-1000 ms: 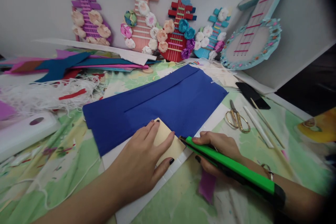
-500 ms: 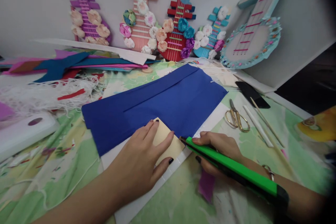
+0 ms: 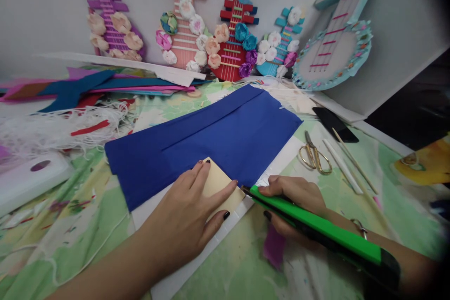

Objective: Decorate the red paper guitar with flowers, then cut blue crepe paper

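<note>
My left hand [image 3: 191,201] lies with fingers spread on a small cream card [image 3: 215,180], pressing it flat. The card rests over the lower edge of a folded dark blue sheet [image 3: 211,136] and a white sheet [image 3: 281,161]. In my right hand [image 3: 298,194] is a long green and black stapler [image 3: 316,225], my thumb on top and fingers underneath. Its front tip is at the card's right corner. Whether its jaws meet on the card is hard to see. A purple scrap [image 3: 274,246] lies below my right hand.
Gold-handled scissors [image 3: 314,153], a white stick [image 3: 341,166], a thin wooden stick [image 3: 355,161] and a black phone [image 3: 335,124] lie at right. White string [image 3: 94,122] and coloured strips [image 3: 116,85] are at left. Several decorated paper instruments lean along the wall, including a red one [image 3: 230,63].
The view has shifted slightly, moving most things a little left. My left index finger stretches further right along the card. The stapler's rear end sits slightly lower and further right.
</note>
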The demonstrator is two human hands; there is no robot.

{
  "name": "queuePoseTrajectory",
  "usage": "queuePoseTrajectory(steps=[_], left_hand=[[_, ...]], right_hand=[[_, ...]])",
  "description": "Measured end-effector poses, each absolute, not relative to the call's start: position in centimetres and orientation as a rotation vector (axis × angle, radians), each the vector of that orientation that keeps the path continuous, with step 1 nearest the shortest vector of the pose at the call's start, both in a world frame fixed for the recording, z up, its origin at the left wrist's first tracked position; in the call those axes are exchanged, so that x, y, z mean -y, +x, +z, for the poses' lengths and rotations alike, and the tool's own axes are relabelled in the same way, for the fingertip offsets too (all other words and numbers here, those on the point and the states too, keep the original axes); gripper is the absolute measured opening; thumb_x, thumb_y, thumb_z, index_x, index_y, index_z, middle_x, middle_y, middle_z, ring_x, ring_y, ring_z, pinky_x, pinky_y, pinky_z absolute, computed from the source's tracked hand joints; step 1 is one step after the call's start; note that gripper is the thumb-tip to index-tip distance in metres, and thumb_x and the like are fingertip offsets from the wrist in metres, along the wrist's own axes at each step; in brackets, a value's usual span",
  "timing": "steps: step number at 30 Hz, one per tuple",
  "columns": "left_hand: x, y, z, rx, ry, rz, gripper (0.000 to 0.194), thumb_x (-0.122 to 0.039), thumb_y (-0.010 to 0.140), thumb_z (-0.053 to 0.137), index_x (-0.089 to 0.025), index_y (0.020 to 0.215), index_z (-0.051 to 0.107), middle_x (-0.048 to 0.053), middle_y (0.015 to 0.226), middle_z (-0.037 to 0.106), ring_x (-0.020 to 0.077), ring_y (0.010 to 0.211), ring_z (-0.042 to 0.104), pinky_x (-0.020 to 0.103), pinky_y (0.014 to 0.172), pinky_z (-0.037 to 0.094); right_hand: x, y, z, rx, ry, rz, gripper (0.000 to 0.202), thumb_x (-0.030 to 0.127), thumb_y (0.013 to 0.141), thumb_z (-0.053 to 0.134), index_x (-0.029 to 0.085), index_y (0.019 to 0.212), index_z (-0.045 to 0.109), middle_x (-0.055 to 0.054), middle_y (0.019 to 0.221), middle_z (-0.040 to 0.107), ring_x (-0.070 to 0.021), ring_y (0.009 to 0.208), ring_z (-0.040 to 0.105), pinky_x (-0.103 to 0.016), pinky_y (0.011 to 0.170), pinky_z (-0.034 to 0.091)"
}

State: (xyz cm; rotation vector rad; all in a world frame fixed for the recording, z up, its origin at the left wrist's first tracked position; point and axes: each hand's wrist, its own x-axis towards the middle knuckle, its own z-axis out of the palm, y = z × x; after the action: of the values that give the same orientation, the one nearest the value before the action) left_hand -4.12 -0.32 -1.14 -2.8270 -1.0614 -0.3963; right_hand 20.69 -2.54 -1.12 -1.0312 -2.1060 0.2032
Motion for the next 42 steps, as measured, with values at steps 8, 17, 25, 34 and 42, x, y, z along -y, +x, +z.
queuePoseTrajectory(steps=[8,17,25,34,42], left_hand=[[0.2,-4.0,-1.2,1.036,-2.801,-0.393,0.048,-0.035,0.094,0.046,-0.028,0.142,0.044,0.028,0.14,0.039,0.046,0.125,0.047,0.057,0.091,0.047],[0.4,-4.1,-1.0,1.002,-2.779,-0.403,0.047,-0.035,0.094,0.046,-0.026,0.14,0.047,0.03,0.137,0.041,0.0471,0.122,0.049,0.057,0.088,0.049],[0.2,-4.0,-1.2,1.02,-2.791,-0.397,0.048,-0.035,0.093,0.047,-0.028,0.141,0.045,0.029,0.139,0.04,0.0466,0.123,0.048,0.057,0.09,0.048],[0.3,-4.0,-1.1,1.028,-2.783,-0.397,0.048,-0.036,0.094,0.045,-0.029,0.141,0.044,0.026,0.14,0.04,0.0444,0.124,0.048,0.056,0.089,0.049],[0.4,-4.1,-1.1,1.021,-2.772,-0.401,0.048,-0.035,0.093,0.046,-0.028,0.141,0.045,0.028,0.139,0.041,0.045,0.123,0.049,0.056,0.089,0.049]], right_hand=[[2.7,20.9,-1.5,2.092,-1.018,0.158,0.034,0.006,0.066,0.056,0.024,0.094,0.056,0.006,0.066,0.058,-0.01,0.052,0.053,-0.021,0.052,0.042],[2.8,21.3,-1.7,2.094,-1.058,0.247,0.022,0.011,0.074,0.058,0.024,0.092,0.059,0.004,0.063,0.058,-0.0109,0.051,0.053,-0.023,0.051,0.041],[2.7,21.1,-1.4,2.103,-1.008,0.258,0.012,0.018,0.079,0.059,0.023,0.089,0.057,0.005,0.058,0.051,-0.0106,0.047,0.048,-0.024,0.046,0.037],[3.0,21.3,-0.4,2.176,-0.987,0.304,0.019,0.012,0.074,0.053,0.024,0.088,0.052,0.005,0.059,0.047,-0.0121,0.048,0.047,-0.026,0.047,0.037],[3.0,21.6,-0.5,2.209,-1.005,0.314,0.011,0.014,0.08,0.053,0.024,0.084,0.051,0.007,0.056,0.048,-0.0101,0.046,0.043,-0.024,0.046,0.035]])
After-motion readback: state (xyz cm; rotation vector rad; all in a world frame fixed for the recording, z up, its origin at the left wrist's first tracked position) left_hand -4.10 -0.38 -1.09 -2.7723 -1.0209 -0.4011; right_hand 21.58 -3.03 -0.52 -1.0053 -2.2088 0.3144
